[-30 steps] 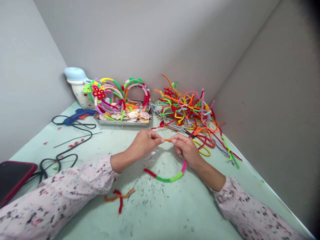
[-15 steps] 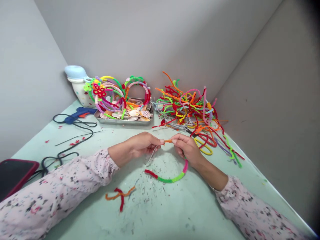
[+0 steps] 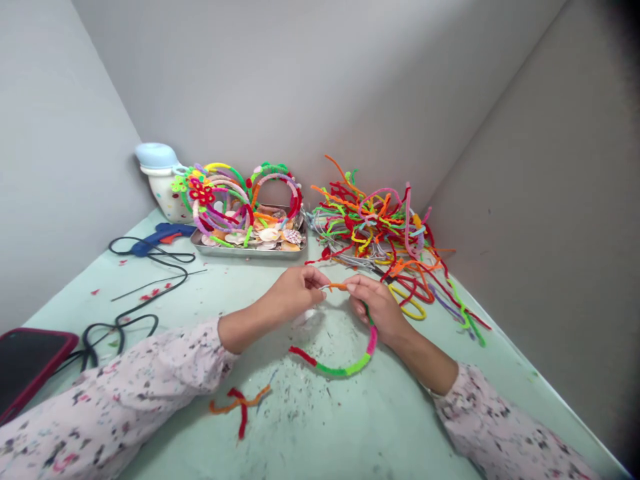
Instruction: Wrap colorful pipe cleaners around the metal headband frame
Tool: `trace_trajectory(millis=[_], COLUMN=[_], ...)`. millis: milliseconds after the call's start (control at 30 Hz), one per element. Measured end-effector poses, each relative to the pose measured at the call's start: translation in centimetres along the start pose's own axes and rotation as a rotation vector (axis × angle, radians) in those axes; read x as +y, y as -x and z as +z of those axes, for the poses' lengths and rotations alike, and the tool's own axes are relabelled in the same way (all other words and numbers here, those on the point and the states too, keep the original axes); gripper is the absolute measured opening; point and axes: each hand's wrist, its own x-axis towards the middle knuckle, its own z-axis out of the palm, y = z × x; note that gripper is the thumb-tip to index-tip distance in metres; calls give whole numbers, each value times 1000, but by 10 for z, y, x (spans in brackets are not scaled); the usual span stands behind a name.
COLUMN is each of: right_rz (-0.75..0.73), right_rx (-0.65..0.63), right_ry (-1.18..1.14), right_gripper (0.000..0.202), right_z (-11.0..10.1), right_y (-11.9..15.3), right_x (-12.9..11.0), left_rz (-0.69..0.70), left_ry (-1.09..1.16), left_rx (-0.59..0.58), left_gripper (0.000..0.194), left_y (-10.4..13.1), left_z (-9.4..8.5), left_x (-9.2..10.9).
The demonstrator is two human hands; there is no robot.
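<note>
My right hand (image 3: 375, 303) is closed around a curved band (image 3: 345, 371) wrapped in fuzzy pipe cleaner of red, dark green, light green and pink. The band's orange end (image 3: 337, 287) sticks out past my right thumb and fingers. Facing it, my left hand (image 3: 300, 293) pinches a thin light grey strand (image 3: 324, 287) that reaches the orange tip. Whether the strand winds round the tip or just touches it, I cannot tell. Below my left hand is a pale blur. On the table nearer me, an orange pipe cleaner scrap (image 3: 220, 408) crosses a red scrap (image 3: 243, 423).
A metal tray (image 3: 250, 253) holds shells and several colourful hoops. Right of it lies a tangled pile of pipe cleaners (image 3: 370, 217), with yellow-handled scissors (image 3: 413, 312). On the left are a blue glue gun (image 3: 163, 233), black cable (image 3: 127, 310), phone (image 3: 35, 367) and white cup (image 3: 170, 193).
My left hand has turned and moved slightly, and the grey strand now shows between its fingertips and the orange tip. My right hand still holds the band. The view has tilted up slightly.
</note>
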Motion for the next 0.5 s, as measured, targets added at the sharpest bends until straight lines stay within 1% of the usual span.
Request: trace_trajectory(millis=[100,167,333,500], right_rz=[5,4,9,-2], right_rx=[-13,-15,0,-3], right_ry=[2,10,26,43], right_gripper=[17,17,17,18], right_z=[1,1,2,2], right_y=[0,0,1,1], right_x=[0,0,0,-1], left_rz=[255,354,419,459], left_ry=[-360,-510,-691,-720], left_rx=[176,246,324,348], left_gripper=[11,10,8,8], left_y=[5,8,12,11], left_z=[5,8,12,13], left_x=[-2,-4,-10,-11])
